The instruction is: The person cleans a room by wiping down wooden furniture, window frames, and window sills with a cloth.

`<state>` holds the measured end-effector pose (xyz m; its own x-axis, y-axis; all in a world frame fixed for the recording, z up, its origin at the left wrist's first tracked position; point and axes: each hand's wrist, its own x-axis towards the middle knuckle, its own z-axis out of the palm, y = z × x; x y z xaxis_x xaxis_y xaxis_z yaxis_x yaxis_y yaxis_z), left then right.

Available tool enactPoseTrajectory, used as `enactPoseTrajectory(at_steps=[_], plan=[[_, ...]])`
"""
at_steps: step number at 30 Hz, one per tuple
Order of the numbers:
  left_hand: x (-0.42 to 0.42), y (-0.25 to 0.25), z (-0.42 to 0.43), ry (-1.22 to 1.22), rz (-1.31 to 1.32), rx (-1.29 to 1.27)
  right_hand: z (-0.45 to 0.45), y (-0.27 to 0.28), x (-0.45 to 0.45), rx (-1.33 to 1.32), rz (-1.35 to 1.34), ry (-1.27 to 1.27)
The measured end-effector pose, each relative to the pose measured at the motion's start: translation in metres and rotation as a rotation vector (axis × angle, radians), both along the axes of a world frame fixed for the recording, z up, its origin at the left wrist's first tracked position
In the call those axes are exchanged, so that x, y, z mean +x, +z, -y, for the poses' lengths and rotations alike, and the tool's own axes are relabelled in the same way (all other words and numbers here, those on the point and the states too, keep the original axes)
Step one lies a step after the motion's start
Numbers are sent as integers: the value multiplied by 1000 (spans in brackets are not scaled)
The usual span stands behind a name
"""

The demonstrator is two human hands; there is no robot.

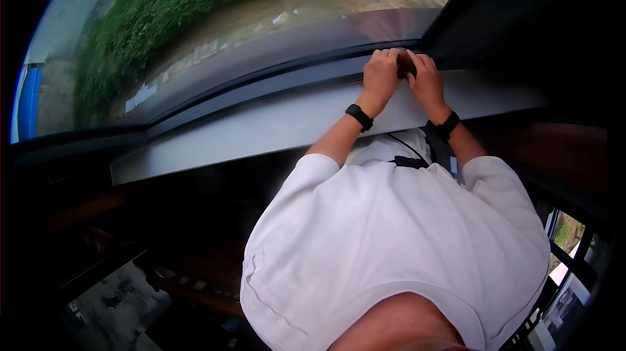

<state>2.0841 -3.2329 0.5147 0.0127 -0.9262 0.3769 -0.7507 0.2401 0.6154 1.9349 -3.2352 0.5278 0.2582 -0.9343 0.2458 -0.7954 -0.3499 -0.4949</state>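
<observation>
Both hands meet at the far side of a pale window sill (261, 126), close to the window frame. Between them is a small dark reddish-brown object (405, 62), mostly covered by fingers, so its kind cannot be made out. My left hand (380, 78) has its fingers curled against the object's left side. From the right, my right hand (425, 82) closes on the same object with bent fingers. Each wrist wears a black band, the left one (359, 117) looking like a watch.
Beyond the sill a large window pane (261, 64) shows green plants, bare soil and a blue panel (29, 102) outside. The dark frame (456, 8) rises at the right. My body stands against the sill's near edge. Dark furniture fills the shadow at lower left.
</observation>
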Motion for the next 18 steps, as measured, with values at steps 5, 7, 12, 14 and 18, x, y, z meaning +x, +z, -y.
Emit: enactPoseTrajectory(at_steps=[5,7,12,14,18], plan=[[29,4,-20,55,0,48,-11,-9,30,-54,68,37],[48,6,-31,96,-5,58,-17,-12,47,-62,84,66],[65,4,-41,118,39,22,-27,-5,65,-9,130,101],[59,2,-36,112,44,13,-26,-3,58,7,132,90],[23,-3,-22,49,23,-24,-21,-9,23,-15,113,31]])
